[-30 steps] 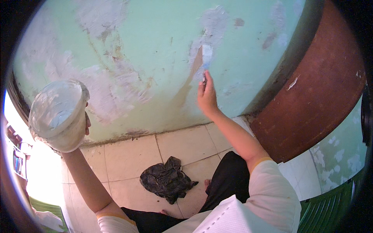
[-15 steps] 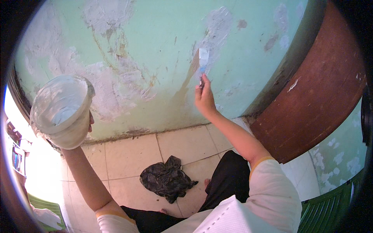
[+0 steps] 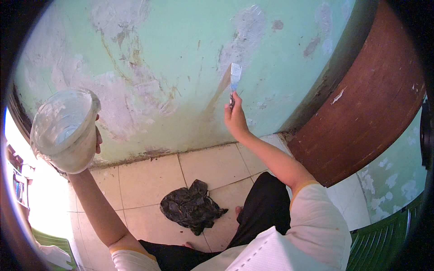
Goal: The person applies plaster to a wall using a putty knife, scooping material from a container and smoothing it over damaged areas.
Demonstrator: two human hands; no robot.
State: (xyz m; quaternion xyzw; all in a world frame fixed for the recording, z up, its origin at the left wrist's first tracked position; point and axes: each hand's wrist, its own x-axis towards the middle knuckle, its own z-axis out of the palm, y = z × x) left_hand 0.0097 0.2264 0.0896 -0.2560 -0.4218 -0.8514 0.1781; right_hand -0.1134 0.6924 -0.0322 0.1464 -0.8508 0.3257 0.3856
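Note:
My right hand [image 3: 236, 116] is closed round the dark handle of a putty knife [image 3: 235, 76], held upright with its pale blade up against or just in front of the green wall [image 3: 190, 95]. Right above the blade is a patch of whitish filler [image 3: 246, 34] on the wall; whether the blade touches it I cannot tell. At the left, my left hand [image 3: 98, 139] grips a translucent, putty-smeared bucket [image 3: 68, 151], tilted so that its inside shows. Whitish-blue residue coats the inner wall. The bucket hides most of that hand; only some fingertips show at its right side.
A crumpled black plastic bag [image 3: 192, 207] lies on the tiled floor [image 3: 149, 226] between wall and legs. At the right stands a brown wooden panel [image 3: 361, 108], with a green slatted chair [image 3: 384, 235] below it. More filler patches [image 3: 120, 18] cover the wall at the left.
The putty knife and my right hand have come slightly down the wall, below the filler patch. The bucket has shifted a little to the left in my left hand.

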